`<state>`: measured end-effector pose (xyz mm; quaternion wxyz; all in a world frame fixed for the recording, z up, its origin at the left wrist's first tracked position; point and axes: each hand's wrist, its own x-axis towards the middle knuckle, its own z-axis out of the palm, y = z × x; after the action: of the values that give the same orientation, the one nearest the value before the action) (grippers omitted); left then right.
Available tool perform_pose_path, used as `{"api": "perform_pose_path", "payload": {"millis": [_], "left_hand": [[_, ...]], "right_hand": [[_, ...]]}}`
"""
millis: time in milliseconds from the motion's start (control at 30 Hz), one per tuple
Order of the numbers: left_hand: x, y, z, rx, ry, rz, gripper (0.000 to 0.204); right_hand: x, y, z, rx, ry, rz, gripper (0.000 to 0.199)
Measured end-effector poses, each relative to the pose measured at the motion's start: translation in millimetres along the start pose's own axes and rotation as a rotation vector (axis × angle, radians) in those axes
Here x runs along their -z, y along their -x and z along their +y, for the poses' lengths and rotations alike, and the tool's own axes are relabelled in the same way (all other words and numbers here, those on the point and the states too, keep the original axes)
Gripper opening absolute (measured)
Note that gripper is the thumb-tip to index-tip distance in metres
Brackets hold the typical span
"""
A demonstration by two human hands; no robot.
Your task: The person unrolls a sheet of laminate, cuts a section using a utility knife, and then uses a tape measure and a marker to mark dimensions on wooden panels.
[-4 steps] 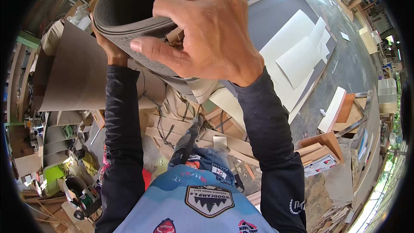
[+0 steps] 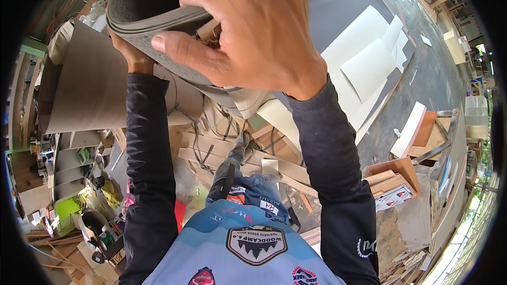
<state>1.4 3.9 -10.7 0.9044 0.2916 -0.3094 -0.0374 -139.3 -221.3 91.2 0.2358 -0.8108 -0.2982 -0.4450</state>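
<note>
While the curled grey sheet material [image 2: 153, 5] is held raised close to the head camera, its near edge is gripped by the right hand [image 2: 253, 26], fingers wrapped over it. The far side is clasped by the left hand [image 2: 129, 53]. Pale sheets [image 2: 364, 58] lie on the floor [image 2: 433, 74] beyond.

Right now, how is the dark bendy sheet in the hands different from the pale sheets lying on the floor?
The dark grey sheet is curled into a curve, while the pale sheets lie flat. The dark grey sheet is held up by the right hand and the left hand; the pale sheets rest untouched on the floor. The dark one looks speckled, the pale ones plain cream. Both are thin sheets.
</note>
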Motion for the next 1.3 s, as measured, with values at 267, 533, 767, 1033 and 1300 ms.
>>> {"api": "perform_pose_path", "payload": {"millis": [267,533,767,1033,1300], "left_hand": [[17.3,0.9,-4.6,-0.01,-0.014,0.078,0.046],[60.9,-9.6,-24.7,0.063,-0.186,0.098,0.043],[69.6,-12.8,-37.2,0.168,-0.195,0.105,0.046],[83.5,28.5,-58.9,0.619,-0.394,0.2,0.051],[-84.3,65.5,-78.5,0.352,-0.432,-0.245,0.08]], "right_hand": [[-3.3,8.4,5.6,0.013,0.06,0.034,0.031],[2.8,2.0,1.8,-0.044,0.084,-0.038,0.033],[16.6,-11.8,-21.4,-0.107,0.137,-0.218,0.042],[64.5,23.2,-47.3,-0.141,0.138,-0.369,0.051],[90.8,-3.7,-131.5,-1.029,0.161,-0.299,0.089]]}}
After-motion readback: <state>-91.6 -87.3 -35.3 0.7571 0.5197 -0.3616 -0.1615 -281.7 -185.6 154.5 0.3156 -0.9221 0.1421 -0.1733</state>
